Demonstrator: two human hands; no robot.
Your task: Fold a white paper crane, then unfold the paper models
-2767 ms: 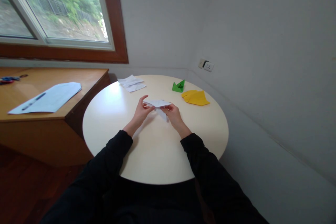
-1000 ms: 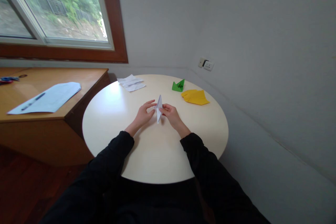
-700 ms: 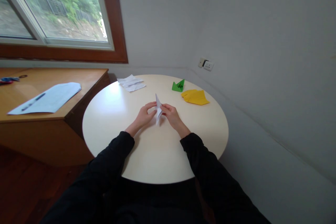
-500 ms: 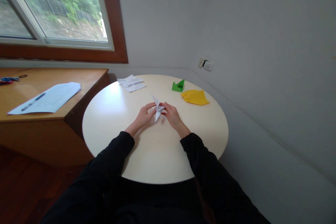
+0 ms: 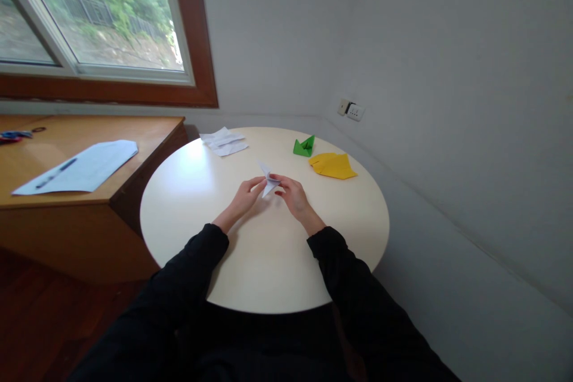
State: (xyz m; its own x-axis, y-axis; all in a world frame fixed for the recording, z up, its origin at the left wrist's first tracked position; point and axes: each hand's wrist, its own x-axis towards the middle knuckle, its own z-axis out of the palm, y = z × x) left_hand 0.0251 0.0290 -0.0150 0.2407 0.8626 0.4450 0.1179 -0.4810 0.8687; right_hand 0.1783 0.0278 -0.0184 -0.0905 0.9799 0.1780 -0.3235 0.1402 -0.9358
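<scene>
A small folded white paper (image 5: 269, 185) with pointed ends, like an origami piece, is held just above the round table. My left hand (image 5: 246, 196) pinches it from the left between thumb and fingers. From the right, my right hand (image 5: 294, 196) grips its other side, the thumb and fingers closed on the paper. Parts of the folds are hidden behind my fingers. Beyond my right hand lie a green folded paper (image 5: 304, 147) and a yellow folded paper (image 5: 333, 166).
White paper sheets (image 5: 224, 141) lie at the back of the round cream table (image 5: 273, 262). On the wooden desk (image 5: 152, 131) at left are a white sheet (image 5: 96, 167) with a pen (image 5: 57, 173) on it, and scissors (image 5: 15, 134). A wall borders the right side.
The white folded paper has turned and tilted slightly between my fingers, its lower point now showing shorter. Both hands stay in nearly the same place.
</scene>
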